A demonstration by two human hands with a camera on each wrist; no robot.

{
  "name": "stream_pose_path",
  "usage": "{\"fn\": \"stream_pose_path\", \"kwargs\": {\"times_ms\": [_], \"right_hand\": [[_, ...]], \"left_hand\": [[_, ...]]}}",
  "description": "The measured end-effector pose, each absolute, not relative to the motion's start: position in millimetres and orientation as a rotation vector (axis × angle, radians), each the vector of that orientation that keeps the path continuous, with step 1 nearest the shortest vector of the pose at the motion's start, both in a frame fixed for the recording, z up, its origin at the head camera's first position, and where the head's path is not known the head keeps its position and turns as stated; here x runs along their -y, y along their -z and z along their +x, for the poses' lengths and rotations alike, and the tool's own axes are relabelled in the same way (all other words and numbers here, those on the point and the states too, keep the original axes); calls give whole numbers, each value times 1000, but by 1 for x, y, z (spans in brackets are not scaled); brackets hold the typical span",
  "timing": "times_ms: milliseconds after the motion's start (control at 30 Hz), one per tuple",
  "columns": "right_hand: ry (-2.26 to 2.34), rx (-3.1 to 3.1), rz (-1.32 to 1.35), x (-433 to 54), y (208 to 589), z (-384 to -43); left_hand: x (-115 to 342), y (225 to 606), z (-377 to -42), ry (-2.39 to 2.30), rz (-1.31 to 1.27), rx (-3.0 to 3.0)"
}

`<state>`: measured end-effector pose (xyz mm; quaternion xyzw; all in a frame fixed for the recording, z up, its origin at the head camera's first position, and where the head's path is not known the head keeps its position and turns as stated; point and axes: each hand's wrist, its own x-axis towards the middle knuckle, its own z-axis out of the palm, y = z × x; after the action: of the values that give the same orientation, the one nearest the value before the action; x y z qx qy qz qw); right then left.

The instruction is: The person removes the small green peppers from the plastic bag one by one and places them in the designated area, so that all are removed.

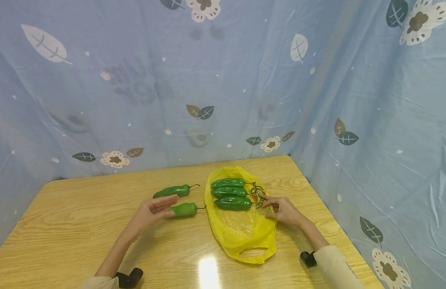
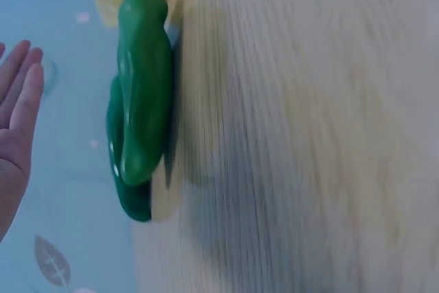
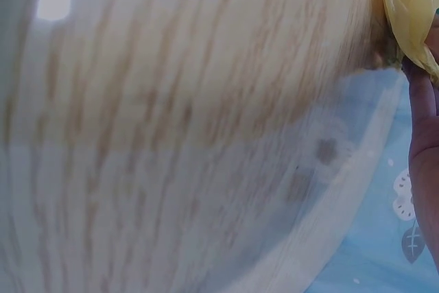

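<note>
My left hand [image 1: 153, 212] is held out with straight fingers beside a green pepper [image 1: 185, 209], overlapping its left end in the head view. A second green pepper [image 1: 173, 191] lies just behind that one on the table. In the left wrist view my fingers [image 2: 27, 101] are extended and hold nothing. My right hand [image 1: 283, 209] is at the right edge of a yellow plastic bag [image 1: 237, 237], thumb and forefinger apart. In the right wrist view the bag's film partly hides its fingers. Three green peppers [image 1: 233, 203] lie in a row on the bag, stems toward the right hand.
Dark curled markings and a small orange-red patch [image 1: 255, 198] show on the bag near the stems. The bag's handle loop [image 1: 252, 259] points toward the front. All lies on a wooden table [image 1: 82, 224], with a blue patterned curtain [image 1: 165, 80] behind and to the right.
</note>
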<state>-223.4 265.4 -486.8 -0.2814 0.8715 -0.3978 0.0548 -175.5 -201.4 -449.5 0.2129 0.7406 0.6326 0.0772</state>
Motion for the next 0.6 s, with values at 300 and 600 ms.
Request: {"fn": "stream_pose_path", "kwargs": {"times_ms": [300, 600], "right_hand": [[1195, -2659, -859, -266, 488, -224], [1185, -2671, -869, -267, 488, -223]], "left_hand": [[181, 442, -158, -1899, 656, -2145], [160, 434, -136, -1858, 710, -2069]]}}
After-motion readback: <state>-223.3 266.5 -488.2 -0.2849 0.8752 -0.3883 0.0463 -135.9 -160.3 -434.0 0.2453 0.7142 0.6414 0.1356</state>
